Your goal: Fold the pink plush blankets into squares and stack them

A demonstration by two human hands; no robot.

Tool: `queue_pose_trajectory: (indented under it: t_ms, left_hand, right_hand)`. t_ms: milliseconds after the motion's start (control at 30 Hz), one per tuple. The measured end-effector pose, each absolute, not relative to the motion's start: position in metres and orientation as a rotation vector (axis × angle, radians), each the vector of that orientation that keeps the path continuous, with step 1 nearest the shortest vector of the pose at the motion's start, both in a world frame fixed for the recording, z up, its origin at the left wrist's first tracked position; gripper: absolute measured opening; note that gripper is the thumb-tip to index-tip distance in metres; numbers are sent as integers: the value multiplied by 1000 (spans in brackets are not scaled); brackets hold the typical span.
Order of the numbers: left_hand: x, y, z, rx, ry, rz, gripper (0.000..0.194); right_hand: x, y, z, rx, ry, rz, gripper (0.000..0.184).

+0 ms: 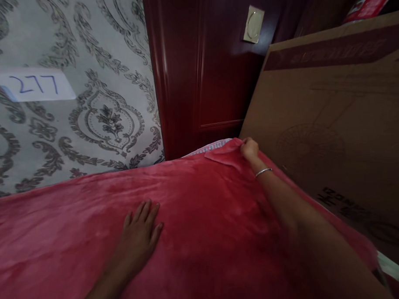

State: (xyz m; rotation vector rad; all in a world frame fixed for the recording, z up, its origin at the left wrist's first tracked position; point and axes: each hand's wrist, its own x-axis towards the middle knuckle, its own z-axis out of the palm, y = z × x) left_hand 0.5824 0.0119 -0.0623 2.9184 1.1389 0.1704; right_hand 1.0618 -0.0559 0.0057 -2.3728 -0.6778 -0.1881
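A plush red blanket (184,210) covers most of the bed in front of me. My left hand (139,230) lies flat on it with the fingers stretched out. At the far right corner, my right hand (250,148) is closed on the blanket's edge, where the fabric is folded and bunched. A bracelet circles that wrist. Beside this corner a strip of pale striped bedding (216,145) shows from under the blanket.
Patterned wallpaper (109,120) with a paper marked 277 (38,85) borders the bed's far side. Dark red wood panelling (221,80) with a gold plate (254,24) stands behind the corner. A large cardboard box (334,119) stands close along the right side.
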Motion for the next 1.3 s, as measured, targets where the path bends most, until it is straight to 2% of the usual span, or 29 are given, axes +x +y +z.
queue_pose_trajectory:
  t_ms: [100, 267, 400, 600, 767, 867, 1033, 1167, 1300]
  left_hand:
    - [580, 13, -65, 2931, 1112, 192, 61]
    - [576, 18, -75, 2949, 1086, 271, 61]
    - [574, 19, -79, 2945, 1094, 269, 60]
    - [572, 20, -81, 2933, 1077, 305, 60]
    - [571, 19, -82, 2935, 1081, 319, 59]
    - [571, 18, -82, 2933, 1077, 307, 58]
    - [571, 16, -81, 2915, 1095, 260, 58]
    - [571, 15, -80, 2916, 1074, 263, 59]
    - [572, 15, -78, 2904, 1088, 214, 60]
  right_hand:
    - [1075, -60, 0, -2357, -614, -262, 45]
    - [1079, -61, -39, -2372, -631, -195, 58]
    - [1084, -59, -61, -2451, -597, -62, 58]
    - [1079, -42, -54, -2565, -529, -26, 57]
    - [1052, -14, -42, -2501, -988, -214, 55]
    - [1045, 7, -37, -2555, -1074, -150, 53]
    - [1047, 29, -36, -2645, -964, -45, 40]
    - [1043, 37, -42, -2610, -950, -133, 47]
    - [1037, 36, -49, -2566, -1066, -70, 52]
